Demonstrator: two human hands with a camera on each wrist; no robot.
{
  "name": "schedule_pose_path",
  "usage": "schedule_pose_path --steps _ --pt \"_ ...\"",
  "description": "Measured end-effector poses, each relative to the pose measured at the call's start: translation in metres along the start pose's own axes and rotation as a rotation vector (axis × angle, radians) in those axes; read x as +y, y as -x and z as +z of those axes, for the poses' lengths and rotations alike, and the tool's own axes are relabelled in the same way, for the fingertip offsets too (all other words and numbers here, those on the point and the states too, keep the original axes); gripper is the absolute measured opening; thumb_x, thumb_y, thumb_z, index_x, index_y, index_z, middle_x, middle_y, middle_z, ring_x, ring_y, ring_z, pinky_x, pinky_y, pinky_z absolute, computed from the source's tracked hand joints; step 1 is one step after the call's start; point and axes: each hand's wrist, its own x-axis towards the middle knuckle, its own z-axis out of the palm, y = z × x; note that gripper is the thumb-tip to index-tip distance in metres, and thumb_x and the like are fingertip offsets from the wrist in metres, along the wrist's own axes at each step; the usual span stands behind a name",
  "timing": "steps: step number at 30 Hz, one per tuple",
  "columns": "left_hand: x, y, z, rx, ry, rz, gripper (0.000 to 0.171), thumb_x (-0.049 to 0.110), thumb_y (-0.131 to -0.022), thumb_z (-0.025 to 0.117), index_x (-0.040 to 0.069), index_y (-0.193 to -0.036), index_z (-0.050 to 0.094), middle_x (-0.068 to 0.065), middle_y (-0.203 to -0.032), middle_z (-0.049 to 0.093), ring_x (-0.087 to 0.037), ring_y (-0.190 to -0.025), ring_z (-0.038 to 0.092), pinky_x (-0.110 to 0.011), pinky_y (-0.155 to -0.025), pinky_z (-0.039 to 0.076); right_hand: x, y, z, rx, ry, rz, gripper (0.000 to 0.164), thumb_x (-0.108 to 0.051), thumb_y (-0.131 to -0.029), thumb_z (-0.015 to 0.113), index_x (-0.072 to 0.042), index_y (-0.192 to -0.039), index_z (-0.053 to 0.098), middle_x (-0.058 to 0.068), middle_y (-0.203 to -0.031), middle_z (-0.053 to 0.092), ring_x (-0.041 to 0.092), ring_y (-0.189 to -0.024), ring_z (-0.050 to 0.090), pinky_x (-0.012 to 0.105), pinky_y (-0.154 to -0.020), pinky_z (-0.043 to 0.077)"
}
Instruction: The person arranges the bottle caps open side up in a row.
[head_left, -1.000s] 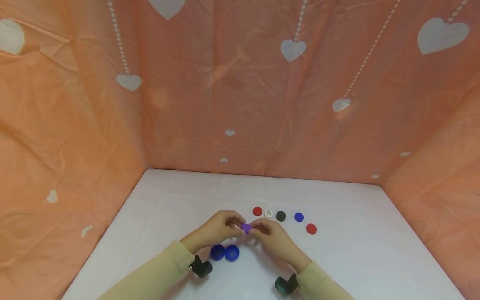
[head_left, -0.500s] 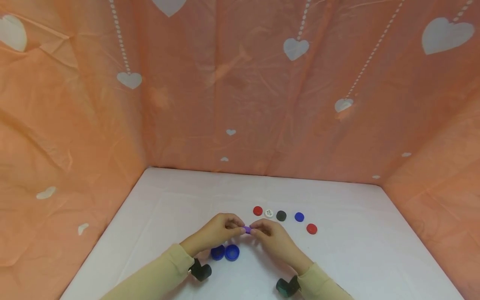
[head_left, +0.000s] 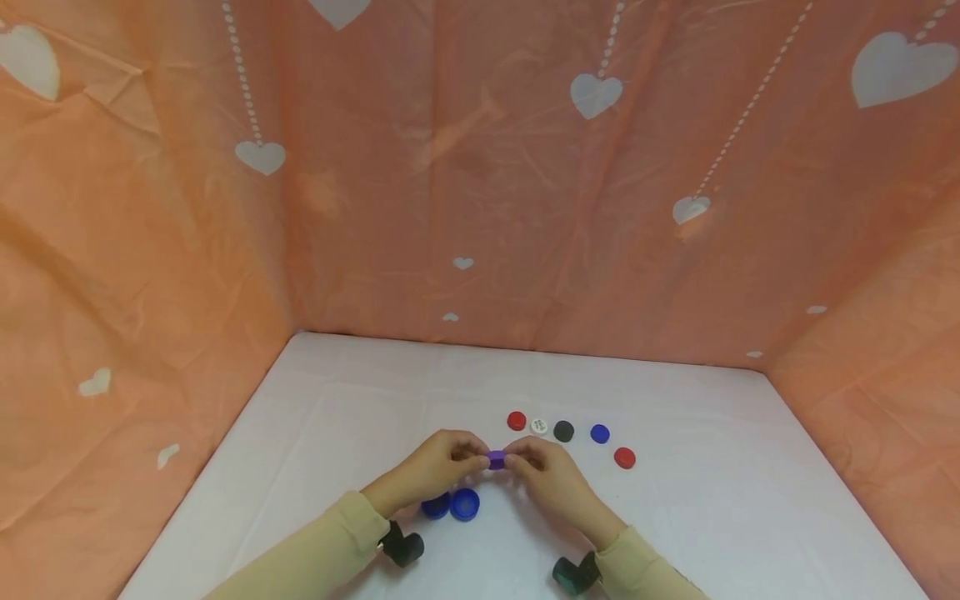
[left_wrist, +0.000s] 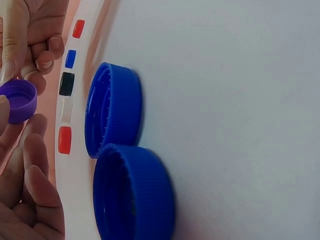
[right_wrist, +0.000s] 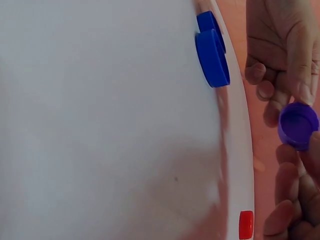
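A purple bottle cap is held above the table between both hands. My left hand pinches its left edge with thumb and fingers, and my right hand pinches the opposite edge. In the right wrist view the hollow inside of the purple cap faces the camera. Two larger blue caps lie side by side below my left hand, hollow side up; the left one is partly covered by that hand. The left wrist view shows the ribbed sides of these blue caps close up.
Beyond the hands, small caps form a loose row on the white table: red, white with dark print, black, blue, and another red. An orange cloth with hearts surrounds the table.
Both hands keep their pinch on the purple cap while it tilts, so more of its side shows now. My left hand has shifted slightly toward the body, covering more of the left blue cap.
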Motion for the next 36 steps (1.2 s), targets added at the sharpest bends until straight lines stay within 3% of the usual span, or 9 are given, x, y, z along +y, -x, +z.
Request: schedule_pose_path --steps 3,13,22,27,36 --pt "0.0 -0.001 0.0 0.01 -0.026 0.03 0.012 0.024 -0.092 0.068 0.014 -0.098 0.07 -0.007 -0.088 0.068 -0.025 -0.079 0.062 -0.037 -0.067 0.05 -0.001 0.0 0.0 0.015 -0.012 0.01 0.017 -0.034 -0.097 0.059 -0.021 -0.103 0.067 -0.007 -0.095 0.068 0.016 -0.087 0.059 0.031 -0.078 0.049" --pt "-0.003 0.003 -0.002 0.014 -0.045 0.022 0.012 0.024 -0.093 0.066 0.016 -0.101 0.069 -0.005 -0.09 0.069 -0.025 -0.079 0.063 -0.038 -0.067 0.052 0.001 0.002 0.006 0.034 -0.008 0.008 0.015 -0.033 -0.097 0.059 -0.022 -0.103 0.066 -0.012 -0.092 0.068 0.012 -0.09 0.061 0.033 -0.083 0.048" --pt "-0.002 0.002 0.001 0.023 -0.008 0.045 0.017 0.023 -0.094 0.065 0.012 -0.107 0.064 -0.007 -0.087 0.069 -0.024 -0.078 0.063 -0.034 -0.065 0.049 0.001 0.001 0.008 0.044 0.015 -0.015 0.014 -0.023 -0.096 0.062 -0.019 -0.109 0.065 -0.005 -0.09 0.067 0.013 -0.085 0.061 0.029 -0.076 0.049" --pt "-0.002 0.002 0.0 0.026 -0.048 0.079 0.018 0.023 -0.095 0.063 0.012 -0.11 0.062 -0.006 -0.085 0.07 -0.022 -0.073 0.063 -0.029 -0.06 0.048 -0.001 0.002 0.009 0.019 0.013 -0.022 0.023 -0.022 -0.092 0.067 -0.019 -0.115 0.063 -0.005 -0.089 0.065 0.014 -0.08 0.06 0.028 -0.069 0.05" --pt "0.0 0.005 0.0 0.019 -0.076 0.065 0.015 0.022 -0.095 0.064 0.012 -0.107 0.063 -0.004 -0.084 0.07 -0.02 -0.074 0.063 -0.031 -0.061 0.048 -0.002 0.005 0.011 -0.02 -0.019 -0.008 0.031 -0.024 -0.089 0.071 -0.018 -0.117 0.061 -0.005 -0.087 0.063 0.015 -0.073 0.059 0.027 -0.062 0.05"
